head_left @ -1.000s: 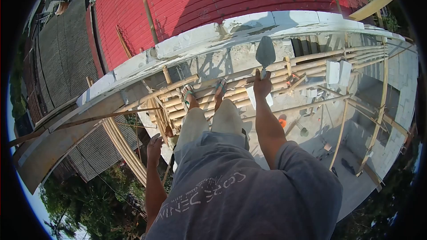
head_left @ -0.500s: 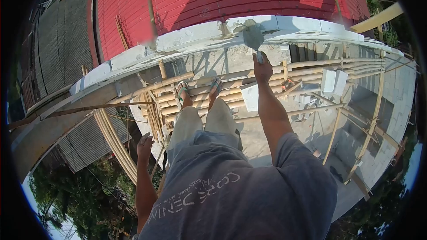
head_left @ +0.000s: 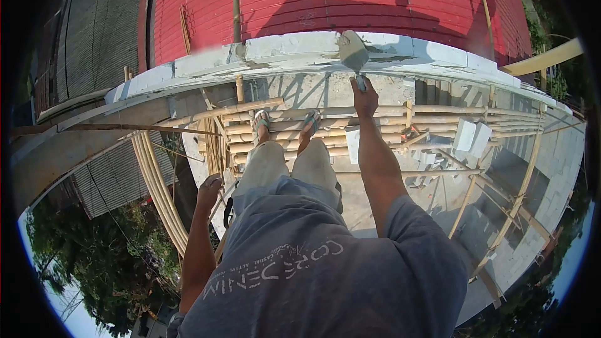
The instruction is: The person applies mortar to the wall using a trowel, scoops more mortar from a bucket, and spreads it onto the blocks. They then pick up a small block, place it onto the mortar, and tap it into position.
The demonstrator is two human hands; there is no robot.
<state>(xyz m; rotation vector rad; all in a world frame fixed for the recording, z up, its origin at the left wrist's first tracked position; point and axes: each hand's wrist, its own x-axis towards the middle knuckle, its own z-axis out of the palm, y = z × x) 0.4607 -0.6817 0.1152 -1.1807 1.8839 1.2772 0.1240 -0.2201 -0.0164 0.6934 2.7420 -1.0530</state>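
Observation:
My right hand (head_left: 364,97) is wrapped round the handle of a trowel (head_left: 354,52). The trowel's grey blade lies over the inner edge of the white block wall (head_left: 288,44), its tip at the top of the blocks. Grey mortar smears show along the wall's edge on both sides of the blade. Away from the wall, my left hand (head_left: 210,190) hangs low at my left side with its fingers curled; whether it holds something is too small to tell.
My sandalled feet stand on bamboo poles (head_left: 300,130) that run beside the wall. Beyond the wall lies a red tiled roof (head_left: 363,0). White blocks (head_left: 471,138) rest on the scaffold at the right. Upright bamboo poles (head_left: 524,175) stand farther right. Trees are at the lower left.
The trowel blade has shifted slightly left along the wall and tilted. My left hand's fingers look more curled. The whole view has turned a little.

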